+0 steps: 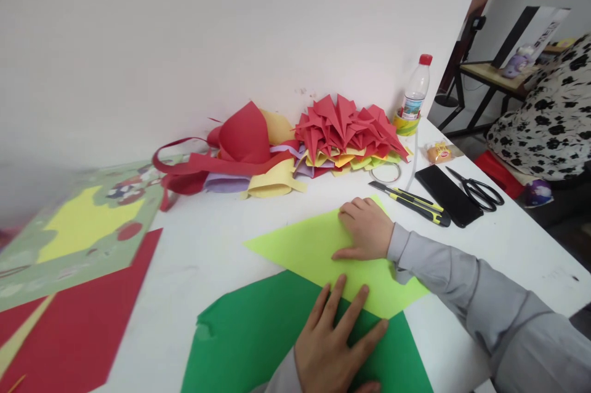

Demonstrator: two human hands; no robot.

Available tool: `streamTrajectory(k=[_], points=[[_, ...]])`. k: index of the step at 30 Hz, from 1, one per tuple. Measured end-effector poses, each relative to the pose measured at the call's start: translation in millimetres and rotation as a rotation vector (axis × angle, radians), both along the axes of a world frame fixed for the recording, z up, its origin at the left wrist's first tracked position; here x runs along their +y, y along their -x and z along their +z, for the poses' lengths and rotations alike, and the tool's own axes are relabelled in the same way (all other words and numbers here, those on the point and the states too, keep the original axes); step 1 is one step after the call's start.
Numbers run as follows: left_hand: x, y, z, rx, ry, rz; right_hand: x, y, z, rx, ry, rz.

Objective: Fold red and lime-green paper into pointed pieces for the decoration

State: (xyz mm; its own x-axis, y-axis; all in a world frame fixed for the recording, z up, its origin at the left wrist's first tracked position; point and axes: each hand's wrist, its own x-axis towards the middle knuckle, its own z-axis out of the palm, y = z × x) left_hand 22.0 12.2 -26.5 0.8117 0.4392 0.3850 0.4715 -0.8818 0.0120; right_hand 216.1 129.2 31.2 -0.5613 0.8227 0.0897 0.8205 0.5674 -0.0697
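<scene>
A lime-green paper triangle (305, 245) lies on the white table (207, 239), partly over a dark green sheet (249, 337). My right hand (364, 228) rests on the triangle's upper part, fingers curled and pressed down on the paper. My left hand (335, 340) lies flat with fingers spread; its fingertips touch the triangle's lower edge and its palm is on the dark green sheet. Neither hand grips anything.
Against the wall sit folded red and yellow paper shapes (348, 131) and loose red, yellow and purple scraps (240, 159). Two utility knives (409, 202), a black phone (447, 196), scissors (478, 190), a tape ring (385, 172) and a bottle (415, 94) lie right. Red sheets (78, 325) lie left.
</scene>
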Motion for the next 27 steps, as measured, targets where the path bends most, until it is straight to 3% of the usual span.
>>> streamTrajectory(k=[6, 10, 15, 27], points=[[3, 7, 10.5, 0.057, 0.039, 0.067, -13, -5, -6.9, 0.171, -0.024, 0.065], [11, 12, 17.3, 0.092, 0.050, 0.211, -27, -11, -16.0, 0.281, -0.063, 0.278], [18, 15, 17.0, 0.076, 0.024, 0.260, -47, -21, -19.0, 0.308, -0.082, 0.448], [20, 16, 17.1, 0.135, 0.002, 0.279, -57, -16, -12.9, 0.202, -0.139, 0.458]])
